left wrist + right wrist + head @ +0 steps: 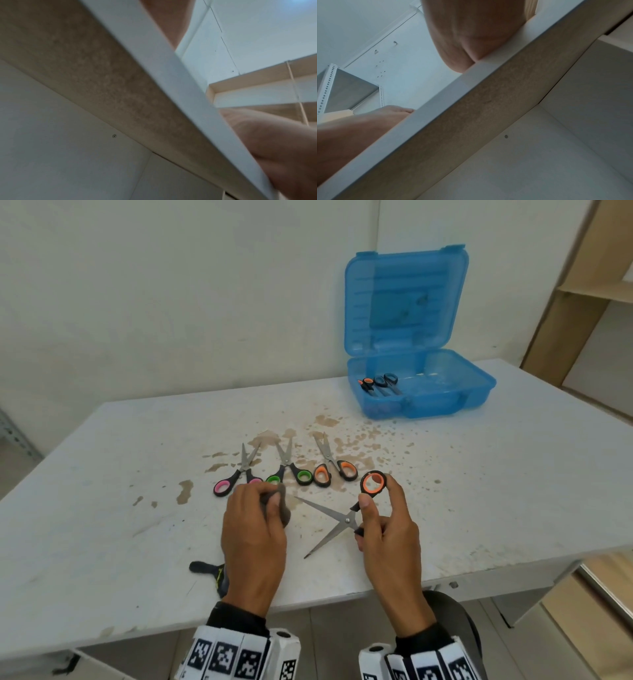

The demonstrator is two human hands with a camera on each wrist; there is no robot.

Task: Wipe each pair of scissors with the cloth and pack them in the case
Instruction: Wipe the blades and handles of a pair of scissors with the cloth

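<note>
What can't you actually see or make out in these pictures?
- Cloth: head view, mostly hidden inside the left hand.
- Lower handle of the orange scissors: head view, covered by the right hand's fingers.
- Scissors in the blue case: too small to count surely.
- Both wrist views: the table edge blocks the tabletop; fingers and held things unseen.
- Dark item beside the left wrist: partly covered, unidentifiable.

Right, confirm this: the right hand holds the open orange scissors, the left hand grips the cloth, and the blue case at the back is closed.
One detail is wrong: the blue case stands open, lid up, as the head view shows. The right hand does hold the open orange scissors, and the left hand grips the cloth.
</note>
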